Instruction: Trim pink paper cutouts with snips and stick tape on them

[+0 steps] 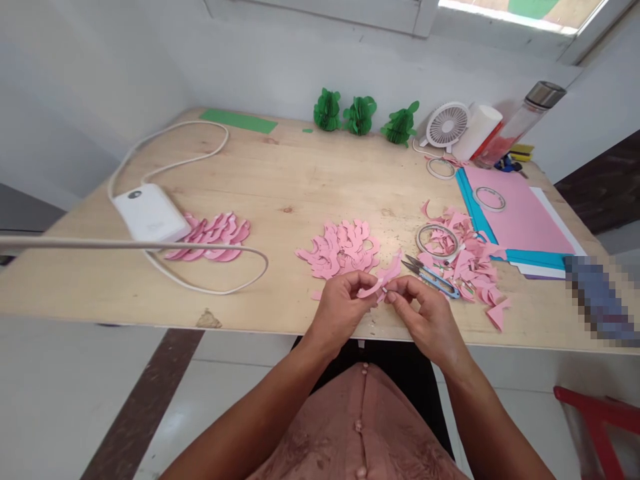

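Observation:
A curved pink paper cutout (373, 289) is pinched in my left hand (345, 301) over the table's front edge. My right hand (420, 312) is closed at the cutout's right side, its thumb and finger on a small whitish bit of it. Just beyond my left hand lies a pile of wavy pink paper cutouts (340, 248). Blue-handled thread snips (433, 276) rest on the table near my right hand. To their right, pink paper scraps (470, 257) are heaped, with a roll of tape (437, 241) on top.
A white power bank (150, 212) with a looping cable sits left, beside more pink cutouts (215, 237). Green paper figures (360, 115) stand along the wall. A small fan (447, 125), a tilted bottle (520, 123) and pink sheets (520, 217) occupy the right.

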A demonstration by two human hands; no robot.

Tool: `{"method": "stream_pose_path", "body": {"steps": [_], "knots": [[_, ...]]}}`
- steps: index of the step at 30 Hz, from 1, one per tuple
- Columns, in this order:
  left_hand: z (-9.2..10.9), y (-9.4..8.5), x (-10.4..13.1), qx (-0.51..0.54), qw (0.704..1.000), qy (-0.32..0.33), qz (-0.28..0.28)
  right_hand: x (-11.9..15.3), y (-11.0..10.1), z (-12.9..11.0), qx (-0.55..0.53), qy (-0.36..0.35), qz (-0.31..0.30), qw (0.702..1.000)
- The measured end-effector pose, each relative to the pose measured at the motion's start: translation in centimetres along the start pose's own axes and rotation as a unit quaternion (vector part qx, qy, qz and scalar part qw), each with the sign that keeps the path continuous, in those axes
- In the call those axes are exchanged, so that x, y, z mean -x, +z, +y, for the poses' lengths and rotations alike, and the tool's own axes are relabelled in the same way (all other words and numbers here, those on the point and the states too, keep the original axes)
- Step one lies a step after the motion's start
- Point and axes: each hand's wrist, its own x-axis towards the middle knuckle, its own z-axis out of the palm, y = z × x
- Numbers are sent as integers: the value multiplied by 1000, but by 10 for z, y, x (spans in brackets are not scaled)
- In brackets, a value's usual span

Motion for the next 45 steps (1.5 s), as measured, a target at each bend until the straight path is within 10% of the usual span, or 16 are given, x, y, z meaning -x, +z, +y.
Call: {"method": "stream_pose_path", "body": {"steps": [45], "knots": [[-5,-10,-4,-159,984,73,7,-10,-6,-9,221,-54,-22,974]]}}
